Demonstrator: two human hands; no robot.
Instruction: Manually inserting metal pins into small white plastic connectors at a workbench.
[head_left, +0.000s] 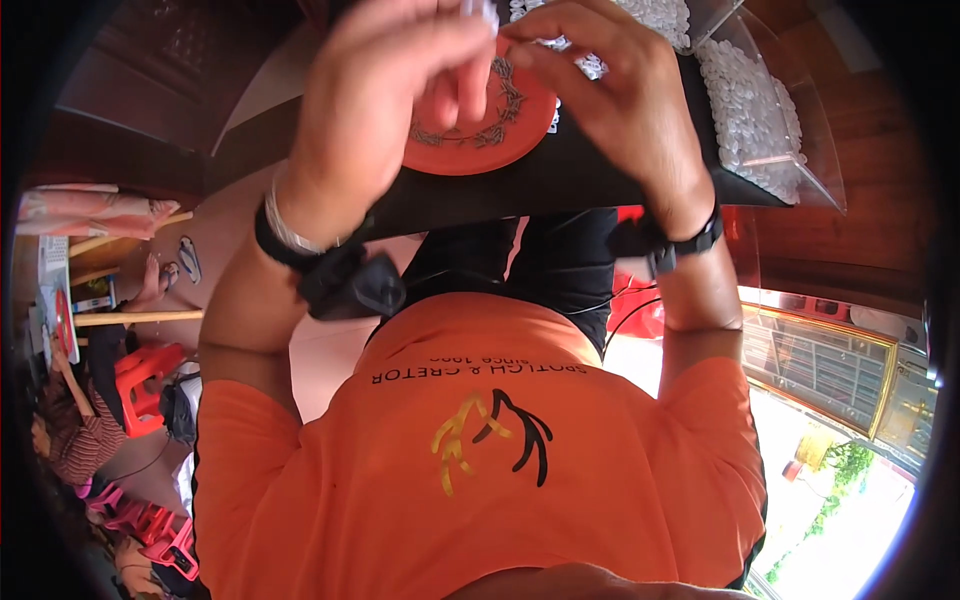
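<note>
My left hand (pixel 375 95) is raised over a round red plate (pixel 470 160). Its fingers are closed on a small clear-whitish piece (pixel 482 12) at the upper edge of the view, partly cut off and blurred. Small grey metal pins or nails (pixel 500 120) lie in a loose ring on the plate. My right hand (pixel 625 90) is curled beside the plate's right rim, thumb and finger drawn together near the left hand. Whatever sits between those fingertips is too small to make out. Several small white pieces (pixel 590 66) show behind the right hand.
A clear plastic box (pixel 770 160) heaped with small white parts (pixel 745 100) stands at the right of the dark tabletop (pixel 450 200). At the far left, another person (pixel 90 430) is near a red stool (pixel 150 385). Black straps with small devices (pixel 350 285) circle my wrists.
</note>
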